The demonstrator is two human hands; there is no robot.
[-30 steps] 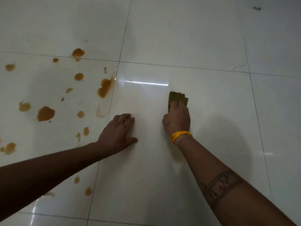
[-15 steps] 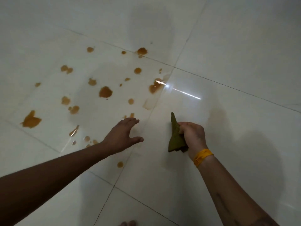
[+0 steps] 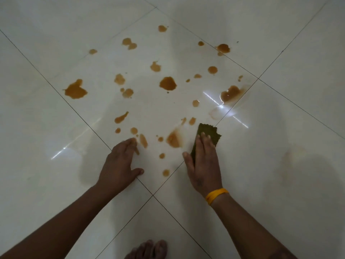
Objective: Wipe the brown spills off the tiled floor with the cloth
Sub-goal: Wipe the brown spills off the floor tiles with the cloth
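Many brown spills (image 3: 168,83) beside olive cloth (image 3: 207,132)

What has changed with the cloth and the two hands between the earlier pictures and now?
The right hand had lifted the green cloth bunched in its fingers; now it presses it flat on the tiled floor, beside a smeared brown spill. The left hand has shifted so that its fingertips reach the spills. It stays flat on the floor, and most spills remain unwiped.

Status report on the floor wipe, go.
Right hand flat, pressing cloth to floor. Left hand braced, open. Brown spills mostly unwiped. Nothing blocking.
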